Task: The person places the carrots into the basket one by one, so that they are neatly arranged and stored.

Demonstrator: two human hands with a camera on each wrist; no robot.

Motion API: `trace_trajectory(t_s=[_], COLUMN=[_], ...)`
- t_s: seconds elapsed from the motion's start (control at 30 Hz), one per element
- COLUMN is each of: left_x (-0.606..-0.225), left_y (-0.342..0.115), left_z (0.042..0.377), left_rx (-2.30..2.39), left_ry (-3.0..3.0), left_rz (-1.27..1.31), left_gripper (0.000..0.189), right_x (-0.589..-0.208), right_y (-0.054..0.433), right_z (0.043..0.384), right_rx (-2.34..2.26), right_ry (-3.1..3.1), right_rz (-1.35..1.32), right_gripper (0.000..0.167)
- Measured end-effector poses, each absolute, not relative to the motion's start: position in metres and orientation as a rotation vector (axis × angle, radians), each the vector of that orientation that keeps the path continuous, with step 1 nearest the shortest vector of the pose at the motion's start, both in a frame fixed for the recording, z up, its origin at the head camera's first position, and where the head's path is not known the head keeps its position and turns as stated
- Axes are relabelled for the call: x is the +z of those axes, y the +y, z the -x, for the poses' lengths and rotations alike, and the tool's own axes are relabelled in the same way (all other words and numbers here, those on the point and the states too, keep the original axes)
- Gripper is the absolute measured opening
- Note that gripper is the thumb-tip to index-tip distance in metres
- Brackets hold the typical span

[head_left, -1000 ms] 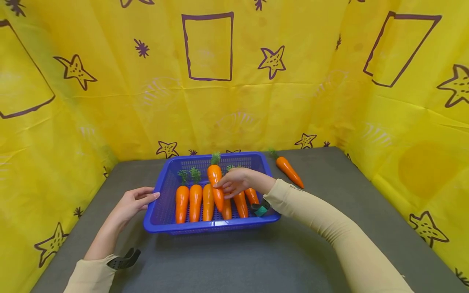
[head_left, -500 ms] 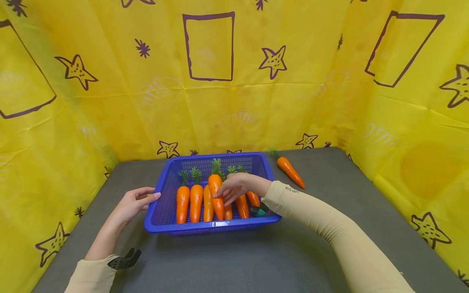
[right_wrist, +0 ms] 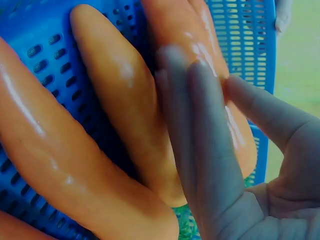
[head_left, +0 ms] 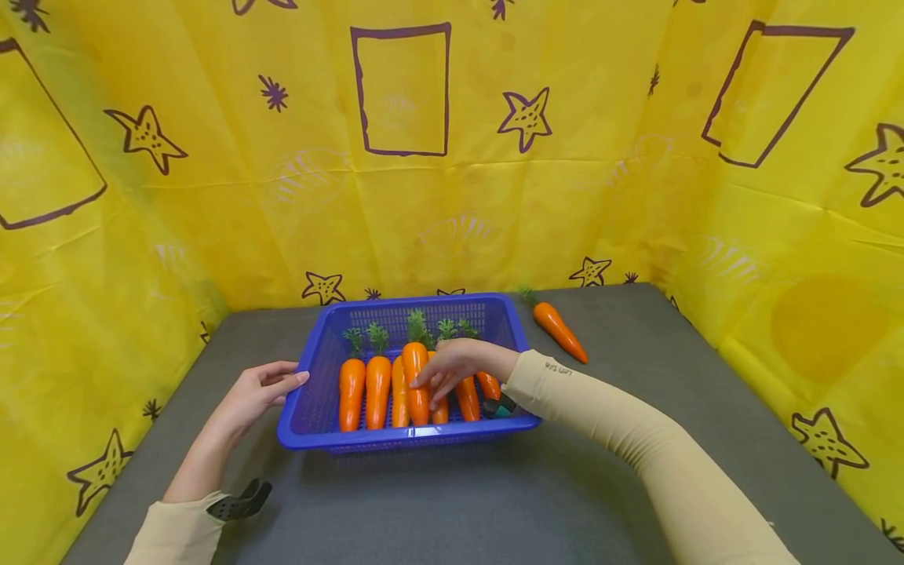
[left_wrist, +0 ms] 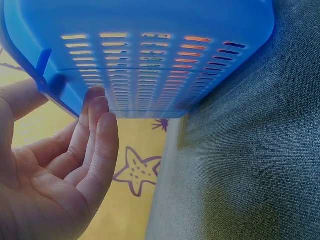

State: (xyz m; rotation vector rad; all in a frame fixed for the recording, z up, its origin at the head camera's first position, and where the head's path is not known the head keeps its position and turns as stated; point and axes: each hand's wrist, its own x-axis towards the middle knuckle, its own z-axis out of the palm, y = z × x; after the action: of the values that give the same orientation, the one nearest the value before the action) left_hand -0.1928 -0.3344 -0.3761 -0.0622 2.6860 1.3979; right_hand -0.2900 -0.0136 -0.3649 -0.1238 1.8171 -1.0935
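Note:
A blue plastic basket (head_left: 318, 441) with slotted walls holds several orange carrots with green leafy tops, lying side by side. My left hand (head_left: 257, 392) holds its left rim; in the left wrist view the thumb is at the rim and the fingertips (left_wrist: 102, 125) are against the outer wall. Inside the basket, my right hand (head_left: 457, 365) pinches a carrot (head_left: 415, 357) near the middle of the row. The right wrist view shows that carrot (right_wrist: 242, 145) between thumb and fingers, with other carrots (right_wrist: 125, 90) beside it. The right hand partly covers the carrots behind it.
One more carrot (head_left: 559, 333) lies on the dark grey table cloth (head_left: 424, 502) to the right of the basket. Yellow fabric walls (head_left: 233, 220) with drawn starfish enclose the table at the back and both sides.
My right hand has lowered the carrot into the row, moving it down and toward the basket's front. It now lies nearly in line with its neighbours. My left hand stays at the rim.

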Motion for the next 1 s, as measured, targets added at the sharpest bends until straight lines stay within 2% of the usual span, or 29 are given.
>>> trace_trajectory(t_s=[0.13, 0.3, 0.57, 1.0], left_x=[-0.375, -0.376, -0.377, -0.375], left_y=[-0.333, -0.333, -0.334, -0.332], left_z=[0.192, 0.192, 0.192, 0.189], left_rx=[1.395, 1.389, 1.374, 1.354], left_ry=[2.678, 2.675, 2.685, 2.700], left_rz=[0.066, 0.070, 0.071, 0.075], left_gripper=[0.068, 0.069, 0.069, 0.068], right_x=[-0.367, -0.364, -0.352, -0.323], right_y=[-0.012, -0.006, 0.009, 0.042], right_z=[0.292, 0.293, 0.296, 0.301], right_rx=[-1.057, -1.055, -1.065, -1.221], right_ry=[1.817, 1.828, 1.899, 1.923], right_rz=[0.129, 0.119, 0.204, 0.290], right_gripper=[0.028, 0.034, 0.030, 0.039])
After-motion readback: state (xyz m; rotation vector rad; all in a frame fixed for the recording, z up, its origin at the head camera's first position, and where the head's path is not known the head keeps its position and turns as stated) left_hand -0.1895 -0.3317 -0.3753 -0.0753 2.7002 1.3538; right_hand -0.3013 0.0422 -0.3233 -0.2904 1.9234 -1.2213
